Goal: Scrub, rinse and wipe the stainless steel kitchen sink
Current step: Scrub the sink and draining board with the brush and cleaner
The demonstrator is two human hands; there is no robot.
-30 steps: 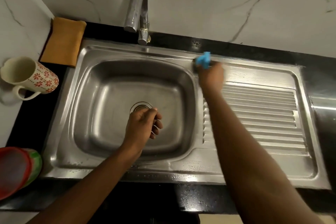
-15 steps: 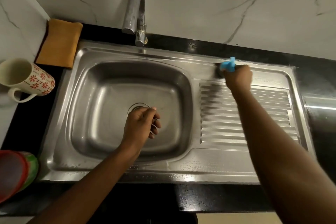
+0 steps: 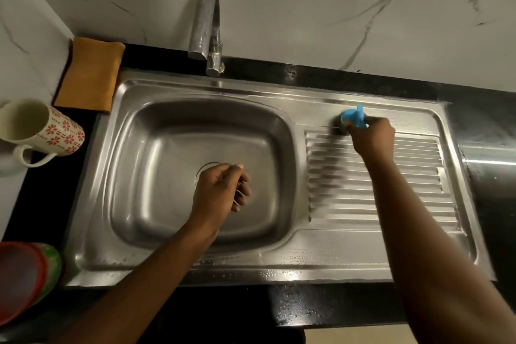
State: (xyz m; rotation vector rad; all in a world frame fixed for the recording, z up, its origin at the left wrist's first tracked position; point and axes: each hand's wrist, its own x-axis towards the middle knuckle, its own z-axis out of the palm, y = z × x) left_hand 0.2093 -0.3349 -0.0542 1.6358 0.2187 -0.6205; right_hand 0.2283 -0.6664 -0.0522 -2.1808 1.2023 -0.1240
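Fingers [image 3: 375,124] of the right hand [image 3: 372,138] are wrapped round the blue handle of a scrubber [image 3: 354,119], upper right of frame. Its dark pad is motion-blurred. The pad sits on the flat strip of the sink [image 3: 167,86] at the top left corner of the ribbed drainboard [image 3: 391,190]. The hand covers part of the pad.

Left hand [image 3: 220,190] is mid-frame over the basin, fingers loosely curled, nothing visible in them. Can't tell if it touches the basin floor. It hides most of the drain [image 3: 201,173]; only the left arc of the ring shows.

The right forearm blocks the drainboard's lower right corner.

Faucet [image 3: 206,22] is top centre, spout over the back rim. An orange cloth [image 3: 89,75] lies upper left on the black counter [image 3: 321,307], beside the sink's corner. A floral mug [image 3: 42,131] sits at the left edge, slightly clipped by the frame. A red and green stack [image 3: 25,274] is at lower left, cut off and blurred, so can't identify it. Droplets show on the sink's front rim and the counter strip below it.
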